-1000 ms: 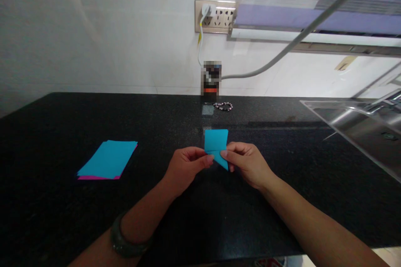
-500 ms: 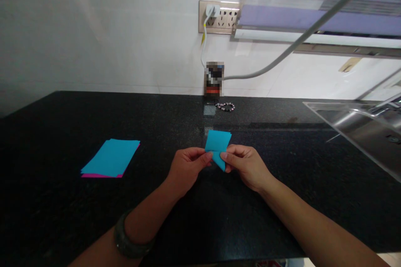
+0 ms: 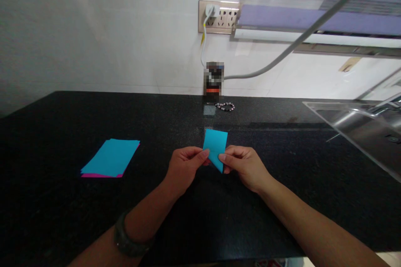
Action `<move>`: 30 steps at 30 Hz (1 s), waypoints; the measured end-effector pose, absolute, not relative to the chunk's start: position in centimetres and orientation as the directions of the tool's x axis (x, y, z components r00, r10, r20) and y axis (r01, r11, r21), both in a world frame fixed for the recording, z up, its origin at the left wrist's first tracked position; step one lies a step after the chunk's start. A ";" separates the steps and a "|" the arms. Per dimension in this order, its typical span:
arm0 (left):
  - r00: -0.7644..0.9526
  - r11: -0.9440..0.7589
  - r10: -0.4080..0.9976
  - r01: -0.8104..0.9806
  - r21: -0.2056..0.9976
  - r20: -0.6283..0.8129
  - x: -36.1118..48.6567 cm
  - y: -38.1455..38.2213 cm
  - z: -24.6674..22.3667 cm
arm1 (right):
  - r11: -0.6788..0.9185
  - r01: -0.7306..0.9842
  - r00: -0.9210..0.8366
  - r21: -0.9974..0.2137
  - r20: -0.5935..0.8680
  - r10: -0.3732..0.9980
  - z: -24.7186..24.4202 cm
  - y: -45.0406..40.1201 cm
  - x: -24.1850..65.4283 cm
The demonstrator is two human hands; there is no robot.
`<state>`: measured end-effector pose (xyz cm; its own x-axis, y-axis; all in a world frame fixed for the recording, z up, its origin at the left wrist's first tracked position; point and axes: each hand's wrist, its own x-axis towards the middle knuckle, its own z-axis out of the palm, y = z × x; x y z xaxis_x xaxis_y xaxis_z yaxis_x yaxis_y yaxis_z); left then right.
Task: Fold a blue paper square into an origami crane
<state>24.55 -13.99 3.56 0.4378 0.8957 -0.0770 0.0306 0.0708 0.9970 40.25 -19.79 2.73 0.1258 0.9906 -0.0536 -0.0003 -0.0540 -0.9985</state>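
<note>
A small folded piece of blue paper [image 3: 215,141] is held up over the dark counter, with a squarish upper part and a pointed lower end. My left hand [image 3: 187,167] pinches its left edge between thumb and fingers. On the opposite edge, the thumb of my right hand [image 3: 246,166] lies on the front, its fingers behind the paper. Both hands are closed on it. To the left, a stack of blue sheets [image 3: 111,157] lies flat, with pink paper showing under its near edge.
The black counter [image 3: 62,217] runs back to a white tiled wall. A pixelated upright object [image 3: 214,79] with a cable stands there, beside a beaded loop [image 3: 226,107]. At the right is a metal sink [image 3: 369,129].
The folded blue paper has shifted slightly left and turned a little, its upper layers now lined up more closely. My left hand has moved slightly left with it.
</note>
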 end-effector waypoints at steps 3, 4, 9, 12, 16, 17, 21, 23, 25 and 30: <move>0.456 0.081 0.887 0.007 0.997 -0.075 24.6 -13.9 3.0 | -0.051 -0.015 0.139 -0.999 -0.053 0.989 2.8 -19.8 40.2; 0.473 0.088 0.878 0.000 0.996 -0.078 24.6 -13.8 2.9 | -0.054 -0.028 0.144 -0.998 -0.057 0.988 2.8 -19.8 40.1; 0.512 0.105 0.854 0.010 0.994 -0.095 24.7 -14.0 2.8 | -0.071 -0.031 0.146 -0.997 -0.075 0.986 2.7 -19.8 40.0; 0.540 0.108 0.835 0.037 0.993 -0.111 24.7 -14.0 3.2 | -0.098 0.011 0.092 -0.995 -0.096 0.991 2.8 -19.8 40.0; 0.593 0.123 0.793 0.073 0.990 -0.142 24.6 -14.0 3.5 | -0.127 0.062 -0.032 -0.990 -0.130 0.991 3.0 -19.9 40.1; 0.591 0.124 0.794 0.071 0.990 -0.142 24.6 -14.1 3.4 | -0.121 0.070 -0.024 -0.990 -0.122 0.992 3.1 -19.9 40.1; 0.586 0.162 0.795 0.044 0.986 -0.156 24.7 -14.2 3.0 | -0.089 0.044 0.056 -0.995 -0.086 0.995 3.1 -20.0 39.9; 0.593 0.168 0.790 0.033 0.985 -0.155 24.8 -14.2 2.8 | -0.079 0.018 0.082 -0.997 -0.077 0.994 3.0 -20.0 39.8; 0.590 0.147 0.795 0.040 0.988 -0.142 24.8 -14.2 2.7 | -0.073 0.004 0.100 -0.997 -0.073 0.992 2.9 -20.1 39.7; 0.550 0.043 0.830 0.105 0.994 -0.094 24.9 -14.3 2.9 | -0.081 -0.004 0.126 -0.997 -0.081 0.989 2.7 -20.0 39.6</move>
<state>24.92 -14.35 2.85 0.5499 0.8300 -0.0939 0.1047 0.0430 0.9936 39.63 -20.02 2.68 0.1255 0.9888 -0.0810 -0.0045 -0.0811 -0.9967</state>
